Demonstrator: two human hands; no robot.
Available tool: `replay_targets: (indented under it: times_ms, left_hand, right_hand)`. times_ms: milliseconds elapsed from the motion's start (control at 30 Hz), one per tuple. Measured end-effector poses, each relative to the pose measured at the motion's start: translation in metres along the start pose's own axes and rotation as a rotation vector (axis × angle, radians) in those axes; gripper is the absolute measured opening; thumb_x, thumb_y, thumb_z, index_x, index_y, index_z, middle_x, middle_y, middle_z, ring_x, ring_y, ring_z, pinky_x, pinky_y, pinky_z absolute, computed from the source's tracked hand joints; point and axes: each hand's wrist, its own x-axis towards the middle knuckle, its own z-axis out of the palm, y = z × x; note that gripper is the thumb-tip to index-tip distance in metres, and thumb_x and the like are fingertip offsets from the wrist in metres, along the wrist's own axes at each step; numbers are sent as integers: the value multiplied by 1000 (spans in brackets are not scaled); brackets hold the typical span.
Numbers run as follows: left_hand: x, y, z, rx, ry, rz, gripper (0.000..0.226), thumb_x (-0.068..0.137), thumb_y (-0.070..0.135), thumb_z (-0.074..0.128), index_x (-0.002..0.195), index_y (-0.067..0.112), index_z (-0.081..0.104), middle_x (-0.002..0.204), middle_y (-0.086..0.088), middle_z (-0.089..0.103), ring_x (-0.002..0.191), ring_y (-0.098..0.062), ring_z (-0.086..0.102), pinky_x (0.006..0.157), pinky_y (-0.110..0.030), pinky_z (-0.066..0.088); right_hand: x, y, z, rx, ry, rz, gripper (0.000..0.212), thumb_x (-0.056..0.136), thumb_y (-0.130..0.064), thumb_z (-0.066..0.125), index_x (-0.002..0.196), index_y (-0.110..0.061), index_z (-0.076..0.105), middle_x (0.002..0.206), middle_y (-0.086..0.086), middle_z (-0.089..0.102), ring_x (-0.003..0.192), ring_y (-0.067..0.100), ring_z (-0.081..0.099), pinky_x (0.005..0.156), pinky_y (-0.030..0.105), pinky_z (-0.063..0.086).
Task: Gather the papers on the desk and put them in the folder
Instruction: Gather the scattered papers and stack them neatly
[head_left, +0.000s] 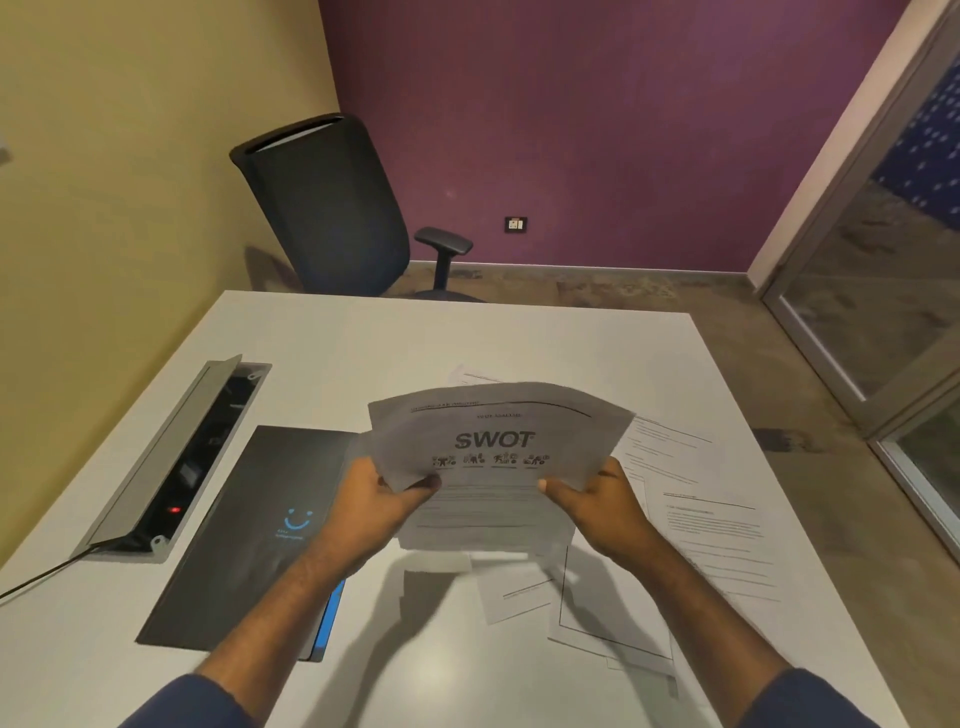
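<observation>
I hold a bundle of printed papers (493, 447) above the desk, the top sheet headed "SWOT". My left hand (379, 504) grips its left side and my right hand (597, 506) grips its right side, thumbs on top. A black folder (249, 530) with a blue smiley logo lies shut on the desk to the left, partly under my left forearm. Several loose sheets (711, 545) remain spread on the desk at the right, and a small slip (514, 597) lies below the bundle.
The white desk (337, 343) has an open cable box (176, 457) with a lit red light at the left and a cord running off the edge. A black office chair (332, 208) stands behind the desk. A glass partition (883, 312) is at the right.
</observation>
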Motion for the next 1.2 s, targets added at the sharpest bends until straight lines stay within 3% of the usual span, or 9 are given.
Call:
replay_targets:
  times_ms: [67,167,367,600,700,833,967,1067,1200]
  left_hand:
    - [-1,-6,1,-66,-24,3,36,79,1,78,105,24,68,98,7,78,91,-10,73,77,-22,58]
    - [-2,-20,2,-101,-56,-74,39,75,5,83,111,3,68,101,-1,76,91,-25,72,85,-33,53]
    - [-13,-48,19,-90,-68,-155,35,82,7,78,115,15,69,108,-4,77,104,-22,71,97,-47,54]
    - [-24,-58,34,-90,-26,-117,26,83,23,78,98,44,72,100,6,77,96,-14,71,83,-34,59]
    - [-26,-63,40,-49,45,-130,20,87,24,74,89,43,72,93,8,77,92,-15,71,77,-33,58]
    - [-20,-67,37,-10,182,-111,19,89,19,70,78,35,73,79,9,76,71,-11,73,53,-19,53]
    - [-15,-79,26,-49,283,-170,12,94,19,65,85,15,72,73,3,77,72,-17,71,63,-31,55]
    - [-16,-87,22,-59,259,-190,11,95,17,63,96,10,71,86,-7,77,82,-24,73,72,-38,57]
    - [-15,-101,24,-39,280,-251,15,94,15,63,99,2,69,87,-11,74,84,-31,70,72,-38,55]
  right_hand:
    - [-3,2,-1,19,11,-30,31,81,-6,74,96,-32,69,97,-9,77,94,9,71,83,24,58]
    - [-7,12,-2,41,6,-30,34,78,-4,78,98,-30,69,97,-10,77,93,8,73,75,18,58]
    - [-18,47,4,52,45,106,32,84,-1,71,94,-32,66,96,-8,74,92,9,69,76,18,56]
    - [-25,67,9,40,121,144,24,87,-7,69,90,-30,64,97,-7,72,93,11,67,85,27,54]
    - [-29,74,8,29,102,153,24,88,-4,67,91,-29,66,97,-6,73,92,12,68,84,26,56]
    - [-27,80,-2,-11,45,125,19,88,-7,66,105,-15,72,99,-1,77,94,16,72,85,32,58]
    - [-28,104,-25,-199,203,196,31,81,-7,75,109,-15,65,101,-3,68,96,16,64,85,24,48]
    - [-34,136,-53,-409,386,285,36,82,-6,71,117,-5,62,114,9,66,103,25,64,87,30,48]
    - [-50,161,-81,-732,515,568,46,83,-27,67,125,-13,55,123,8,61,119,30,53,94,40,49]
